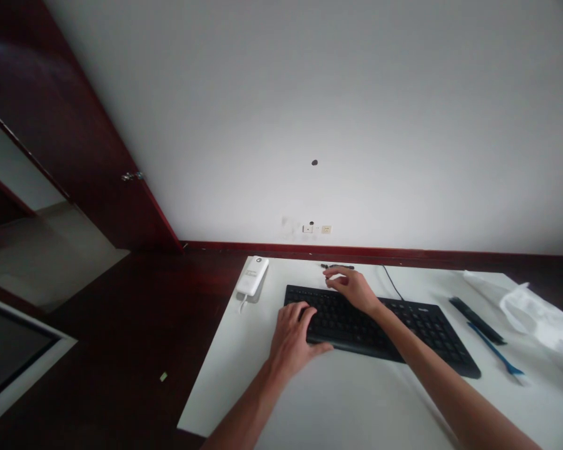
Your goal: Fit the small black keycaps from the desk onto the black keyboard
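Observation:
A black computer keyboard (356, 322) lies at a slant on the white table. My left hand (293, 334) grips its left end, fingers bent over the keys and thumb along the front edge. Above the keyboard's back edge is my right hand (349, 287), its thumb and fingers brought together in a pinch. Something small and dark seems to show at those fingertips, too small to name. Just beyond them, several small black pieces (344, 267) lie near the table's back edge.
A white power bank-like device (253, 276) with a short cable lies at the table's left. On the right are a black strip (477, 320), a blue-handled brush (496, 350) and crumpled white plastic (539, 312). The keyboard's cable (392, 284) runs backward. A wall stands behind.

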`<action>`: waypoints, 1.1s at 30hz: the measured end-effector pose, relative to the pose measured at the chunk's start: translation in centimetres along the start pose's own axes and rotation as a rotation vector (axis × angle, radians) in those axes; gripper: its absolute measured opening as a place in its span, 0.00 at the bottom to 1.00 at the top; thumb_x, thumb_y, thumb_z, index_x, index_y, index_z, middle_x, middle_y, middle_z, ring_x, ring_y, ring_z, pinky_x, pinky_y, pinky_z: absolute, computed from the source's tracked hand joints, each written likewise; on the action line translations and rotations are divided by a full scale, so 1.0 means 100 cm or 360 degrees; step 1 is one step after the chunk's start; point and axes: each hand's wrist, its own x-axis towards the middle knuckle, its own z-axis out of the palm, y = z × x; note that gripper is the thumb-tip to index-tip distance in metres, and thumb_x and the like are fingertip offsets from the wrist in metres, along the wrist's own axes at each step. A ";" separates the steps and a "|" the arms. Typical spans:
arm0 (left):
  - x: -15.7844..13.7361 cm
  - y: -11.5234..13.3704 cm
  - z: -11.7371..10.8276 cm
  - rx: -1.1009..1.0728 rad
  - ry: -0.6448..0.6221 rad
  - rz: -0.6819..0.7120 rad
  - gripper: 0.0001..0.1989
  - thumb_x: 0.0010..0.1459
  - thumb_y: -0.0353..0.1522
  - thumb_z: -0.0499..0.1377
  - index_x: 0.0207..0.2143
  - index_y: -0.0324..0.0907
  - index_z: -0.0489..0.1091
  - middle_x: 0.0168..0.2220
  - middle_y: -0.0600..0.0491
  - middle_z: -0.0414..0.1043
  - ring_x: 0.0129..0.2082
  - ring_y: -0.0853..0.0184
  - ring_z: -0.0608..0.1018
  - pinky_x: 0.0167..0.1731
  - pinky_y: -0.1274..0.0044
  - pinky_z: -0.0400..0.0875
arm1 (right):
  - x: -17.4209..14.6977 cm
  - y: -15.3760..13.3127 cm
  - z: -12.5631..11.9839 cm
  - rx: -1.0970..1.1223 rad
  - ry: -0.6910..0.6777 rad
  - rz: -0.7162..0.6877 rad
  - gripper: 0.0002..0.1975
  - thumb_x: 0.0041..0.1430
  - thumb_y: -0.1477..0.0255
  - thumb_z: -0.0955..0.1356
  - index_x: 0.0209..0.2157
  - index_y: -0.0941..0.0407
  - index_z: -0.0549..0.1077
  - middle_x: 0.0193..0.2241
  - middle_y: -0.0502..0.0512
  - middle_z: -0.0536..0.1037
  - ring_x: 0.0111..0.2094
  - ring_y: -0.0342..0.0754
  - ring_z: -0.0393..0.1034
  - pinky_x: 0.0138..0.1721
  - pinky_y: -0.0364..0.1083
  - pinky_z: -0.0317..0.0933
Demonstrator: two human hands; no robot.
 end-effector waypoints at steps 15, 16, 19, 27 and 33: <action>0.100 -0.066 0.006 0.0065 0.0113 -0.0769 0.16 0.68 0.44 0.55 0.36 0.45 0.76 0.37 0.52 0.82 0.35 0.65 0.80 0.34 0.77 0.61 | -0.043 0.008 0.005 0.0096 0.0172 0.0173 0.12 0.59 0.67 0.72 0.44 0.53 0.80 0.41 0.56 0.85 0.41 0.53 0.82 0.49 0.52 0.75; 0.101 -0.066 0.006 0.0081 0.0113 -0.0776 0.16 0.69 0.44 0.55 0.36 0.45 0.76 0.37 0.52 0.82 0.36 0.65 0.80 0.34 0.78 0.61 | -0.043 0.009 0.005 0.0075 0.0175 0.0180 0.11 0.59 0.67 0.72 0.43 0.53 0.80 0.40 0.56 0.85 0.41 0.53 0.82 0.49 0.52 0.75; 0.099 -0.068 0.007 0.0072 0.0093 -0.0737 0.15 0.69 0.42 0.54 0.35 0.46 0.76 0.37 0.53 0.82 0.36 0.66 0.80 0.34 0.78 0.59 | -0.043 0.009 0.001 -0.0010 0.0151 0.0198 0.09 0.59 0.67 0.72 0.41 0.53 0.81 0.37 0.55 0.86 0.40 0.54 0.83 0.47 0.53 0.75; 0.099 -0.068 0.006 0.0123 0.0028 -0.0719 0.14 0.68 0.40 0.55 0.35 0.47 0.78 0.36 0.53 0.82 0.35 0.65 0.79 0.33 0.77 0.59 | -0.037 -0.004 0.008 -0.0211 0.0037 0.0057 0.07 0.61 0.69 0.70 0.40 0.50 0.81 0.37 0.51 0.85 0.40 0.53 0.81 0.46 0.52 0.73; 0.100 -0.069 0.008 0.0129 0.0022 -0.0720 0.15 0.68 0.41 0.54 0.35 0.48 0.78 0.36 0.53 0.82 0.35 0.64 0.79 0.33 0.77 0.59 | -0.030 -0.012 0.014 -0.0450 -0.0043 -0.0121 0.08 0.65 0.71 0.67 0.38 0.51 0.80 0.39 0.52 0.85 0.42 0.53 0.80 0.48 0.50 0.70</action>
